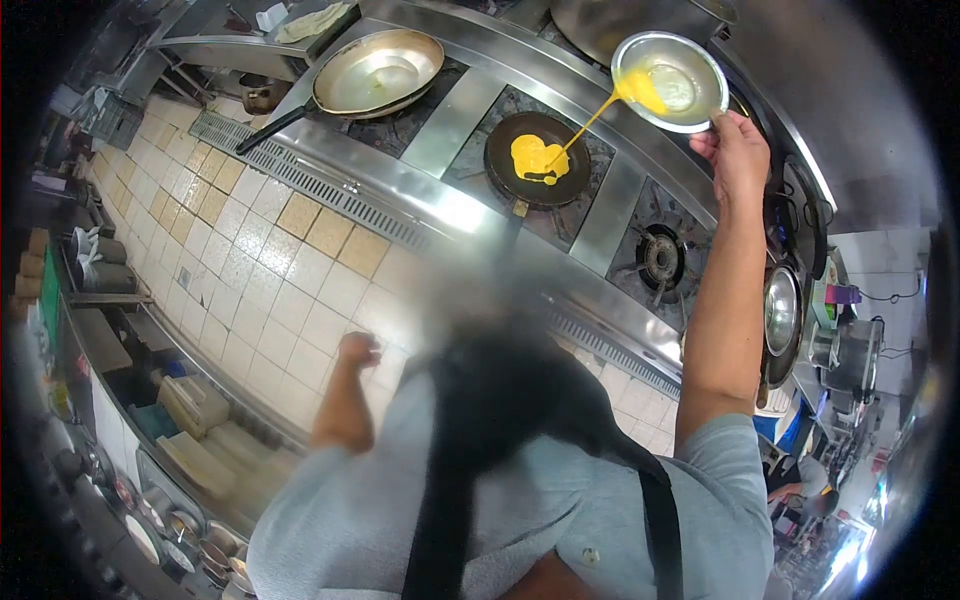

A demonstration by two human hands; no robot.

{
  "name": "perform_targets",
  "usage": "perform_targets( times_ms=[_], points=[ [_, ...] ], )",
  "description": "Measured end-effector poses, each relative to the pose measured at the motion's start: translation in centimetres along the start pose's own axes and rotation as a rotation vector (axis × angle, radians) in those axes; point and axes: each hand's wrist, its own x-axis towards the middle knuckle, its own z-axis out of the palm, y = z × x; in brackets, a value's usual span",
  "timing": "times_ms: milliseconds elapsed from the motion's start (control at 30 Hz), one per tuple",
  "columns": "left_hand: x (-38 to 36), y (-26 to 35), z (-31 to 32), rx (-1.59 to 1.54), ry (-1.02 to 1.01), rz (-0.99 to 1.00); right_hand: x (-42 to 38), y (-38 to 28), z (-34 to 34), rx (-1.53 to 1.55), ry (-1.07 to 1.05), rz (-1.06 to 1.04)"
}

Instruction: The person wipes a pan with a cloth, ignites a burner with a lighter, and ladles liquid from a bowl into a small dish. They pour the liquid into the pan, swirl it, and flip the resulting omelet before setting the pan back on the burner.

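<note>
My right hand [735, 150] grips the rim of a small metal bowl [625, 62], tilted above the stove. Yellow liquid that looks like beaten egg [540, 158] runs from the bowl's lip in a thin stream and spreads in an uneven patch on a dark frying pan [567, 188]. That pan sits on a burner, its handle toward my body and partly hidden by a blur. My left hand [358, 348] hangs low over the tiled floor, fingers loosely curled, with nothing visible in it.
A larger frying pan [400, 55] with a little clear liquid rests on the left burner, its black handle past the stove edge. A bare burner [660, 257] lies right of the dark pan. A large metal pot [590, 25] stands behind. Shelves with containers [190, 400] line the lower left.
</note>
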Motion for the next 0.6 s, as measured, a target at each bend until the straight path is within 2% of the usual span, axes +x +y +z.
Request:
perform_targets(
  times_ms=[133, 200, 300, 433, 500, 600],
  points=[
    [0.1, 0.7, -0.1, 0.044, -0.005, 0.053, -1.1, 0.5, 0.7, 0.031, -0.021, 0.033],
    [1.5, -0.7, -0.4, 0.148, -0.042, 0.198, -1.3, 0.8, 0.7, 0.024, -0.054, 0.035],
    [0.8, 0.8, -0.3, 0.031, -0.026, 0.091, -1.6, 0.6, 0.5, -0.017, -0.039, 0.042],
    [0.2, 1.2, -0.2, -0.012, -0.019, 0.082, -1.6, 0.5, 0.0, -0.035, -0.01, 0.031],
    [0.2, 1.2, -0.2, 0.026, -0.014, 0.014, -1.8, 0.4, 0.0, -0.063, -0.011, 0.019],
    [-0.3, 1.2, -0.2, 0.032, -0.014, 0.036, -2.1, 0.5, 0.6, -0.082, -0.04, 0.001]
  ],
)
